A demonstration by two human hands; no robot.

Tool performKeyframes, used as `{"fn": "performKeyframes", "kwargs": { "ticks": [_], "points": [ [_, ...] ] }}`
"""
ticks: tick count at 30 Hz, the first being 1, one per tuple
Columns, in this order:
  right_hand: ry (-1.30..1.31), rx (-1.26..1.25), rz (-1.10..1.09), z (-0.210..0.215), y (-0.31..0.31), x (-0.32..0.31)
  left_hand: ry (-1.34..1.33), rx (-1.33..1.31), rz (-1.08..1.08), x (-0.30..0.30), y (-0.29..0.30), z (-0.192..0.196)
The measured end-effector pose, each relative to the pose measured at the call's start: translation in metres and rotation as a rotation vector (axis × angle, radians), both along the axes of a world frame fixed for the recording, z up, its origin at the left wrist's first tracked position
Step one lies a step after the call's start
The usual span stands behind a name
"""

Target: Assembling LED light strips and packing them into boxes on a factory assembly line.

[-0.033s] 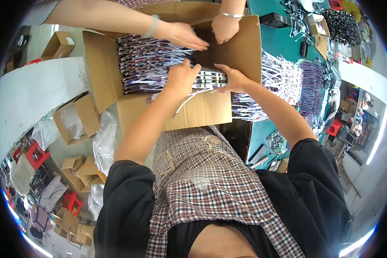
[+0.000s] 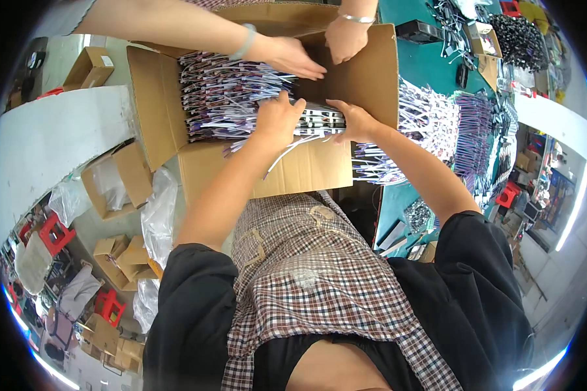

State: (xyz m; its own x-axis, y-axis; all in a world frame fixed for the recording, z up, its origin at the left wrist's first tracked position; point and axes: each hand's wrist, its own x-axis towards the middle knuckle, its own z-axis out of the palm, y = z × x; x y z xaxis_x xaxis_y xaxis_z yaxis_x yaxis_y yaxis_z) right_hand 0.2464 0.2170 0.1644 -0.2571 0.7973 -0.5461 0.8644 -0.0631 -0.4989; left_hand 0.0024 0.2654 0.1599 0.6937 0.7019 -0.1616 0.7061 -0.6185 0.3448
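An open cardboard box [image 2: 267, 171] stands in front of me, its left part packed with rows of thin white and purple cable-like strands [image 2: 218, 98]. At the near right of the box, a bundle of white strands with dark bands [image 2: 323, 119] lies between my hands. My left hand [image 2: 278, 122] is curled over its left end, and my right hand [image 2: 357, 124] grips its right end with the thumb and fingers bent. A few loose strands stick out over the near flap. The undersides of both hands' grips are hidden.
Across the box, another person's left-side hand [image 2: 297, 57] reaches in flat, and their other hand [image 2: 347, 40] hangs by the far right wall. More strand bundles [image 2: 430, 127] lie on the green table [image 2: 407, 62] at right. Cardboard boxes [image 2: 117, 182] and red stools [image 2: 57, 234] stand at left.
The other person's hands have shifted slightly to the right over the box. My hands and the bundle have hardly moved.
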Motion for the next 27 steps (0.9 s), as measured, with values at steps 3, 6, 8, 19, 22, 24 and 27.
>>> {"fn": "performKeyframes", "kwargs": {
  "ticks": [3,6,8,19,22,24,27],
  "points": [
    [-0.052,0.0,0.042,0.001,0.001,-0.009,0.019,-0.033,0.013,-0.002,-0.004,-0.007],
    [-0.119,-0.121,0.083,0.01,0.011,-0.016,0.004,-0.069,0.012,-0.004,-0.006,-0.006],
    [-0.346,-0.194,0.195,0.026,0.019,-0.027,-0.006,-0.092,0.03,-0.007,-0.007,-0.004],
    [-0.169,-0.016,0.401,0.005,0.028,-0.051,0.009,-0.031,0.047,0.011,-0.019,-0.014],
    [-0.208,-0.01,0.382,0.011,0.026,-0.057,-0.263,-0.515,0.07,-0.004,0.013,0.004],
    [-0.279,-0.048,0.381,0.009,0.03,-0.068,-0.289,-0.906,0.255,-0.022,0.052,-0.009],
    [-0.281,-0.002,0.387,0.013,0.028,-0.074,0.185,-0.789,0.291,-0.029,0.064,-0.032]
  ]
}}
